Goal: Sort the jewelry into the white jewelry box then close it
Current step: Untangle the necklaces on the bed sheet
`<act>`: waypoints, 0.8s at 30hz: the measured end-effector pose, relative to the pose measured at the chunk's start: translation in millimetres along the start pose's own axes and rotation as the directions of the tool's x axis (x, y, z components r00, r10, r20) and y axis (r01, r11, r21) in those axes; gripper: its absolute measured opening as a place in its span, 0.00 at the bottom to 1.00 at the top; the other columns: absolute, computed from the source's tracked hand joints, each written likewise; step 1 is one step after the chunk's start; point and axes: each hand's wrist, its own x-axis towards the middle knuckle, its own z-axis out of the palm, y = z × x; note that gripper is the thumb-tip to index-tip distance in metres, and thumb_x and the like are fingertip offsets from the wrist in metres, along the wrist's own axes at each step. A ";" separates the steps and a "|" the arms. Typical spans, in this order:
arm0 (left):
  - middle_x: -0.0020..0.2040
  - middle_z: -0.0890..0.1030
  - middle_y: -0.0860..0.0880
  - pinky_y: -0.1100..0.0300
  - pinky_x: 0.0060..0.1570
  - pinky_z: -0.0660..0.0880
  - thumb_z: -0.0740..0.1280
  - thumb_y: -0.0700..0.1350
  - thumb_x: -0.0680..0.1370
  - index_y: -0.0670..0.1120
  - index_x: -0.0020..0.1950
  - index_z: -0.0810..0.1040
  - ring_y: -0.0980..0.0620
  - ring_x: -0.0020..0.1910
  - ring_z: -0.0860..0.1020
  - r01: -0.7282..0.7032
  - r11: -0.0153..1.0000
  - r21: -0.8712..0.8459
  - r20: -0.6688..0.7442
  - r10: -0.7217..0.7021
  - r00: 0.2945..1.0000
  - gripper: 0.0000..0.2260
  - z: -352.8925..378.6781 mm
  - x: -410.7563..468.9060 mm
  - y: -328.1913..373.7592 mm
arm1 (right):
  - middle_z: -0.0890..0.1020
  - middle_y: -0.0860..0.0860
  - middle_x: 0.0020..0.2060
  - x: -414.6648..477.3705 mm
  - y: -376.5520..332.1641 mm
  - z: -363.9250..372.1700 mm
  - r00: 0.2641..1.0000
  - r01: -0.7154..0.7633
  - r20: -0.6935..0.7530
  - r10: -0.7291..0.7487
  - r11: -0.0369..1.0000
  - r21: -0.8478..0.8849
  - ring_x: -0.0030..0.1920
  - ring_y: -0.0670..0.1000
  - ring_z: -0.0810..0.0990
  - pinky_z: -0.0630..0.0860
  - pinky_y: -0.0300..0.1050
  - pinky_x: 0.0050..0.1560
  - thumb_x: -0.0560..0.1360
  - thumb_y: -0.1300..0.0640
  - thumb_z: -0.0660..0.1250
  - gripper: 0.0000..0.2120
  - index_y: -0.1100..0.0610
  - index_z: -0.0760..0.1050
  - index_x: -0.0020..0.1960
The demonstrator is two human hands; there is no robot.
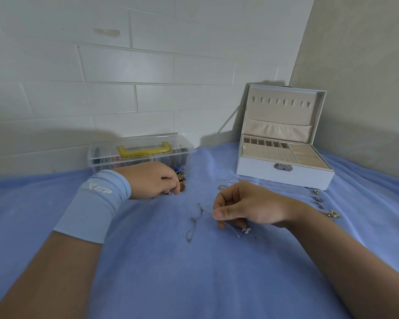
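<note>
- Head view, right of centre: box (283,174), white, standing open on a blue cloth (171,272), lid upright close to the wall corner, beige lining inside, metal latch on the front face.
- In the box tray: a row of small compartments at the back, a dotted panel in front of them, ridged rolls to the right.
- Left of centre: left hand (157,180), palm down, fingers curled onto a pile (182,178) of mixed jewelry, fingertips touching the pieces; cannot tell whether any piece is actually pinched.
- On the left wrist: pale blue wristband (97,203) with a white logo.
- Centre right: right hand (247,208), thumb pressed against curled fingers, pinching a thin chain (232,229); a stretch of it slanting down to the cloth under the hand, small pendant beside it.
- Just left of the right hand: darker chain (195,223) lying in a loose squiggle on the cloth; cannot tell whether joined to the pinched one.
- Between the hands and the box: fine gold chains (226,183) spread on the cloth.
- Right of the right wrist: earrings (318,200) in a loose line on the cloth, near the box's front corner.
- Behind the left hand, against the tiled wall (101,65): clear case (182,146) with a yellow handle, lid shut.
</note>
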 end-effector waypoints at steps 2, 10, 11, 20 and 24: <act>0.26 0.74 0.57 0.62 0.35 0.68 0.55 0.41 0.83 0.47 0.41 0.77 0.56 0.28 0.69 0.007 0.996 -0.091 -0.032 -0.010 0.999 0.15 -1.4 -0.8 0.8 | 0.84 0.51 0.37 -0.7 -1.2 0.3 1.000 -0.002 0.012 0.002 1.000 -0.021 0.28 0.49 0.71 0.70 0.43 0.33 0.79 0.57 0.70 0.11 0.53 0.79 0.38; 0.32 0.76 0.46 0.54 0.38 0.77 0.50 0.38 0.82 0.45 0.32 0.65 0.45 0.34 0.80 -0.132 0.323 -0.937 -0.142 -0.009 0.990 0.18 12.9 14.2 23.6 | 0.82 0.51 0.33 -0.8 -2.1 1.2 0.997 -0.073 -0.010 0.073 0.997 -0.034 0.25 0.47 0.68 0.65 0.43 0.30 0.82 0.57 0.66 0.10 0.55 0.75 0.41; 0.32 0.77 0.46 0.55 0.37 0.78 0.50 0.39 0.82 0.46 0.33 0.65 0.45 0.34 0.81 -0.135 0.244 -0.960 -0.141 -0.008 0.990 0.17 14.4 14.3 24.2 | 0.82 0.51 0.32 -1.5 -2.5 1.1 0.997 -0.081 -0.007 0.081 0.996 -0.044 0.25 0.47 0.68 0.65 0.42 0.29 0.82 0.57 0.66 0.10 0.54 0.75 0.41; 0.28 0.62 0.51 0.63 0.25 0.51 0.49 0.40 0.79 0.48 0.36 0.64 0.54 0.21 0.57 -0.153 0.251 -0.956 -0.183 -0.102 0.978 0.12 3.2 13.4 11.7 | 0.79 0.49 0.29 -8.1 -5.6 -4.5 0.991 -0.123 0.032 0.128 0.984 -0.126 0.26 0.47 0.68 0.68 0.38 0.30 0.81 0.58 0.67 0.11 0.53 0.76 0.40; 0.28 0.65 0.49 0.62 0.28 0.49 0.50 0.38 0.79 0.46 0.37 0.66 0.53 0.21 0.57 -0.110 0.608 -0.787 -0.218 -0.106 0.970 0.12 0.2 9.1 12.5 | 0.78 0.49 0.28 -12.3 -6.1 -10.9 0.985 -0.148 0.064 0.160 0.976 -0.160 0.27 0.48 0.68 0.66 0.38 0.30 0.80 0.58 0.67 0.10 0.53 0.76 0.40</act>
